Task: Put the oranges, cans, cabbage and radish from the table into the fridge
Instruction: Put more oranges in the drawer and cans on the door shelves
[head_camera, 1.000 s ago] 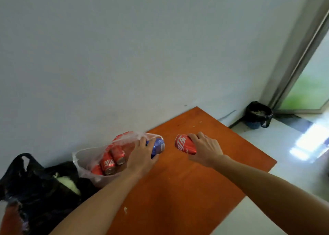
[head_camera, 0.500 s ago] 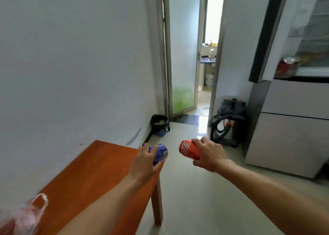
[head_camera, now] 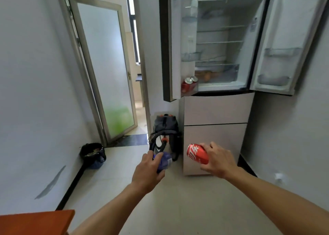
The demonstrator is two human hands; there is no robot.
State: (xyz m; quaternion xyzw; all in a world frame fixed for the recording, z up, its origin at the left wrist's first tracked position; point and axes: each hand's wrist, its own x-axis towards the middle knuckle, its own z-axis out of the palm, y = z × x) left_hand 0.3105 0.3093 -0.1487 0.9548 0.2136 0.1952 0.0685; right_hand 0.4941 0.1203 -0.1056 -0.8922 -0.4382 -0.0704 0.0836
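Note:
My left hand [head_camera: 148, 172] grips a blue can [head_camera: 164, 161] held out over the floor. A red can [head_camera: 196, 153] lies sideways in the grip of my right hand [head_camera: 219, 161]. Ahead stands the fridge [head_camera: 215, 110] with both upper doors swung open. Two red cans [head_camera: 188, 83] stand in the bottom shelf of its left door. Orange fruit [head_camera: 206, 76] shows in the lower drawer inside. The orange table [head_camera: 35, 222] is only a corner at the bottom left; the bags on it are out of view.
A grey vacuum cleaner [head_camera: 165, 133] with a hose stands on the floor left of the fridge. A black-lined bin [head_camera: 93, 155] sits by the left wall. A frosted glass door [head_camera: 105, 69] stands open beyond. Pale floor tiles [head_camera: 178, 208] lie between me and the fridge.
The view has swung from the table and can bag to the open fridge. Both hands still hold their cans, now carried away from the table towards the fridge.

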